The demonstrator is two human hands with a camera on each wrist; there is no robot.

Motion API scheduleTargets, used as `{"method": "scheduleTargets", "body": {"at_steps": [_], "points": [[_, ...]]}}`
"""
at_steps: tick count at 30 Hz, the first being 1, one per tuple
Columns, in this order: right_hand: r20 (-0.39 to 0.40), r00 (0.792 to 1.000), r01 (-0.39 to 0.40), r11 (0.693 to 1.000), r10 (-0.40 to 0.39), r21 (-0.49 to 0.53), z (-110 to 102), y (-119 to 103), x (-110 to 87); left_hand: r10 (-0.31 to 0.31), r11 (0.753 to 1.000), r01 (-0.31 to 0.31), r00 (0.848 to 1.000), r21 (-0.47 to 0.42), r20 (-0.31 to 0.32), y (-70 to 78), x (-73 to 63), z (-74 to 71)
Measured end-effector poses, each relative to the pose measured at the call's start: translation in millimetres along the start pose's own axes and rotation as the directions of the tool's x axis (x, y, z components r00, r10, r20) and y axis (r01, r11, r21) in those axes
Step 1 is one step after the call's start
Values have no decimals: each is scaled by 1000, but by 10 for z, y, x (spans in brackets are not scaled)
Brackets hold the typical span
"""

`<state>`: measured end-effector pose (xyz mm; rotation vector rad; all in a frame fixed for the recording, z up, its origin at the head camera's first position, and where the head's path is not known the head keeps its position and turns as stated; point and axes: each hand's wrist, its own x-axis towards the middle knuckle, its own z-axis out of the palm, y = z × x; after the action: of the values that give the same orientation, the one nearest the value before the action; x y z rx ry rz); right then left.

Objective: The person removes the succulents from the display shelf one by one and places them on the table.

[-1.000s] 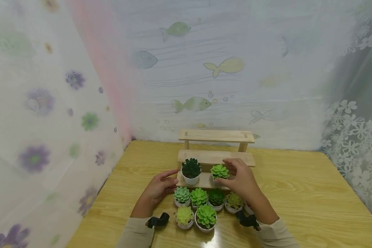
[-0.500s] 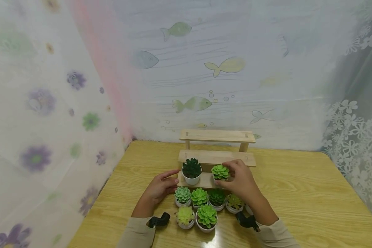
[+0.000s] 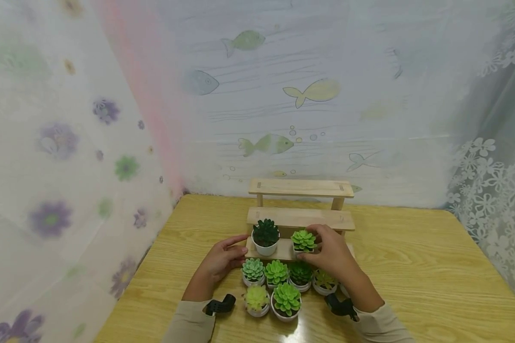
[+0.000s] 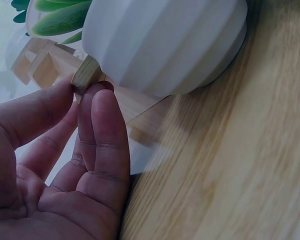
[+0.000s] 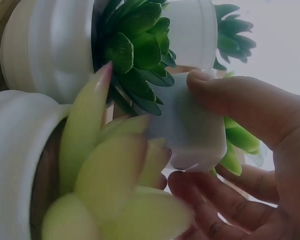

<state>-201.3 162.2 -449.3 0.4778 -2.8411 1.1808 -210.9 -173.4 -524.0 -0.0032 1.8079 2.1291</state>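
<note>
My left hand [image 3: 219, 259] pinches the left end of the lowest step of a wooden tiered plant stand [image 3: 300, 217]; the left wrist view shows the step's end [image 4: 86, 74] between thumb and fingers. With thumb and fingers, my right hand [image 3: 334, 251] grips a bright green potted succulent [image 3: 303, 240] at the right part of that step. Its smooth white pot [image 5: 192, 125] appears in the right wrist view; whether its base touches the wood cannot be told. A dark green succulent in a white pot [image 3: 265, 237] stands on the same step, further left.
Several potted succulents stand on the table just in front of the stand, among them a bright green one [image 3: 286, 300] and a yellowish one [image 3: 256, 299]. A fish-patterned curtain [image 3: 249, 109] hangs behind the wood-grain table [image 3: 412, 267].
My right hand has moved slightly left and toward me with the bright green succulent. My left hand stays at the stand's end.
</note>
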Motion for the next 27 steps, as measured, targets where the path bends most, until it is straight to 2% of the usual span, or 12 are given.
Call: {"method": "scheduleTargets", "body": {"at_steps": [12,27], "points": [[8,1000,-30,1000,30,6,5,16,25,-6,1000,6,1000,5,2,-2,0,-12],[-12,1000,-18,995,19,96,-86,11,-20,1,1000,-1,1000,12,12,-22,20,-27]]}}
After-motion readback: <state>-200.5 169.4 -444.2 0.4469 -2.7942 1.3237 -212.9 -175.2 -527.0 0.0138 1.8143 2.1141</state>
